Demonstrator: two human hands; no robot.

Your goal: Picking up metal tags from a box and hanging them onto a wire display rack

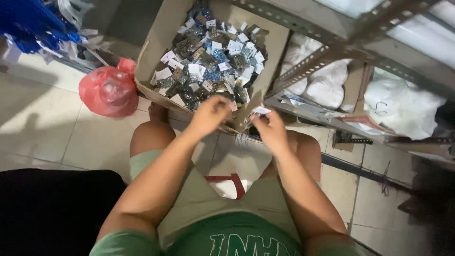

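A cardboard box [156, 38] stands on the floor in front of my knees, filled with several small packets [213, 57] of shiny trinkets on white tags. My left hand [208, 114] is over the box's near edge with its fingers curled on one small packet [232, 105]. My right hand [269, 127] is just right of it, outside the box, pinching another small white-tagged packet [260, 111] with shiny pieces hanging below. The two hands are close together but apart.
A red plastic bag [109, 91] lies left of the box. A metal shelf frame [327, 52] with white bags [403, 106] stands at right. Blue goods [33, 23] hang at top left. A white bag with red handles [230, 185] sits between my legs. A black mass [52, 208] is at bottom left.
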